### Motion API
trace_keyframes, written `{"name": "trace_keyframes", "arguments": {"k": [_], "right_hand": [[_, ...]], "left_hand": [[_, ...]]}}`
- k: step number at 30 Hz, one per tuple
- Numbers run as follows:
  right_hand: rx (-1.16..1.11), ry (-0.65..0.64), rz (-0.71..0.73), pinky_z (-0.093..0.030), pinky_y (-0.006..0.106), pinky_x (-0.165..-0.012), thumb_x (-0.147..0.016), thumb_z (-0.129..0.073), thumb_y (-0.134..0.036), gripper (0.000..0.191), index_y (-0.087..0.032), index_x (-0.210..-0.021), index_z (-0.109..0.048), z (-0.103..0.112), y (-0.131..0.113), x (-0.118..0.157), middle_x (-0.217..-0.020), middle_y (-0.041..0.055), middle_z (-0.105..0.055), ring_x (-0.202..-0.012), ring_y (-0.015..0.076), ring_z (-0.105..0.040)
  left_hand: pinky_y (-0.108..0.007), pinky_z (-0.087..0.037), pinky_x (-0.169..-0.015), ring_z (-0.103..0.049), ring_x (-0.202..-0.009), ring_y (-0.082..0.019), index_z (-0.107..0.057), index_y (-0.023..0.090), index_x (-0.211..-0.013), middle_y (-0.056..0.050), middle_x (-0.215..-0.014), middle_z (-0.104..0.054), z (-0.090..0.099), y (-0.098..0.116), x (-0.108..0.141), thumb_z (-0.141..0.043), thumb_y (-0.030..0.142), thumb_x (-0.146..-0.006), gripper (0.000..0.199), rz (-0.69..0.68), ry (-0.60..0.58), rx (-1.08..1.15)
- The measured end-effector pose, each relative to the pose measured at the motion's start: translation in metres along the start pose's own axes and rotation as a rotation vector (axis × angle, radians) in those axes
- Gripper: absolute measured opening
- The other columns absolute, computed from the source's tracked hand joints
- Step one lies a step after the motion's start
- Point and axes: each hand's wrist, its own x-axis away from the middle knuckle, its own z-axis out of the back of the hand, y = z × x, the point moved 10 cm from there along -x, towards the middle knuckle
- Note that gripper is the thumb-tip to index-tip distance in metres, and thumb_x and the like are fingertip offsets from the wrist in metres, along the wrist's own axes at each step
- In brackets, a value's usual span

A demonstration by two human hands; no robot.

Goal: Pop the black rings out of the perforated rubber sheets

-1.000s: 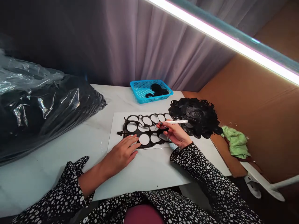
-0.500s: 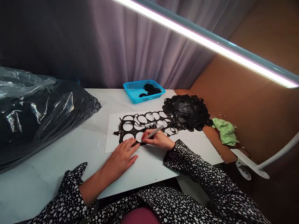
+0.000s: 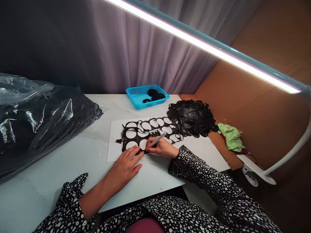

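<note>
A black sheet with several round holes [image 3: 139, 133] lies on a white board [image 3: 111, 137] on the table. My left hand [image 3: 125, 164] rests flat with fingers spread, its fingertips on the sheet's near edge. In my right hand [image 3: 162, 147] is a slim white pen-like tool [image 3: 156, 140], held in a pinch with its tip at the near edge of a round hole. The fingers partly cover the sheet's near side. A heap of black, round, thin pieces [image 3: 191, 117] sits at the sheet's right end.
Behind the sheet stands a blue basket [image 3: 138, 105] with black pieces inside. A large plastic-wrapped black bundle [image 3: 48, 119] takes up the left. On the right are a green cloth [image 3: 232, 137] and a clamped lamp arm [image 3: 289, 155]; its bright tube [image 3: 204, 45] crosses overhead.
The whole view has shifted slightly. My right hand and the tool's tip stay at the same hole with at most a small movement; my left hand keeps its place on the sheet.
</note>
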Motion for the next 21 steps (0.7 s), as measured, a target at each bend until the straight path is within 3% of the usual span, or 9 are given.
{"name": "trace_keyframes", "arguments": {"k": [7,11,13,15,17,19,21], "right_hand": [[0.163,-0.017,0.056,-0.040,0.023,-0.060,-0.083,-0.067,-0.019,0.011,-0.017,-0.074,-0.061,-0.002,-0.006,0.001,-0.076,0.0002,-0.064,-0.066,0.0120,-0.053],[0.551,0.018,0.228,-0.045,0.027,-0.074,-0.088,-0.060,-0.015,0.005,-0.018,-0.084,-0.063,-0.025,-0.020,0.017,-0.094,0.0065,-0.067,-0.086,0.0181,-0.058],[0.778,-0.003,0.350,-0.046,0.030,-0.074,-0.091,-0.055,-0.015,0.010,-0.018,-0.093,-0.064,-0.043,-0.026,0.025,-0.094,0.0094,-0.067,-0.089,0.0211,-0.057],[0.885,0.014,0.427,-0.047,0.031,-0.073,-0.092,-0.053,-0.014,0.012,-0.018,-0.095,-0.064,-0.044,-0.028,0.023,-0.092,0.0104,-0.066,-0.088,0.0220,-0.057],[0.843,0.150,0.362,-0.046,0.030,-0.071,-0.089,-0.055,-0.012,0.011,-0.019,-0.092,-0.063,-0.008,-0.023,0.007,-0.091,0.0097,-0.066,-0.085,0.0211,-0.057],[0.675,0.429,0.159,-0.046,0.029,-0.071,-0.085,-0.057,-0.011,0.010,-0.019,-0.085,-0.061,0.065,-0.007,-0.008,-0.090,0.0083,-0.065,-0.083,0.0196,-0.058],[0.350,0.760,-0.034,-0.046,0.028,-0.074,-0.083,-0.057,-0.013,0.012,-0.019,-0.073,-0.057,0.145,0.019,-0.006,-0.088,0.0059,-0.067,-0.082,0.0174,-0.060]], "left_hand": [[-0.050,-0.046,-0.104,-0.047,-0.132,-0.030,-0.049,0.020,-0.139,-0.013,-0.143,-0.049,0.000,-0.001,0.000,-0.047,0.029,-0.099,0.041,0.002,0.008,0.013],[-0.051,-0.048,-0.103,-0.046,-0.132,-0.031,-0.051,0.022,-0.137,-0.014,-0.144,-0.046,0.004,-0.004,0.001,-0.050,0.028,-0.097,0.040,0.018,0.021,0.016],[-0.052,-0.047,-0.104,-0.040,-0.137,-0.033,-0.053,0.023,-0.136,-0.013,-0.148,-0.041,0.005,-0.007,0.003,-0.052,0.029,-0.096,0.040,0.028,0.028,0.023],[-0.054,-0.046,-0.104,-0.035,-0.140,-0.036,-0.054,0.025,-0.134,-0.012,-0.152,-0.036,0.006,-0.010,0.004,-0.053,0.029,-0.095,0.039,0.030,0.045,0.031],[-0.056,-0.045,-0.104,-0.035,-0.140,-0.037,-0.054,0.027,-0.135,-0.011,-0.155,-0.031,0.005,-0.013,0.006,-0.053,0.029,-0.096,0.039,0.031,0.057,0.038],[-0.058,-0.043,-0.104,-0.035,-0.140,-0.037,-0.053,0.028,-0.136,-0.010,-0.156,-0.030,0.004,-0.014,0.007,-0.052,0.029,-0.097,0.040,0.036,0.059,0.037],[-0.058,-0.042,-0.105,-0.034,-0.140,-0.037,-0.052,0.028,-0.137,-0.009,-0.156,-0.030,0.004,-0.015,0.007,-0.051,0.029,-0.097,0.040,0.046,0.051,0.027]]}}
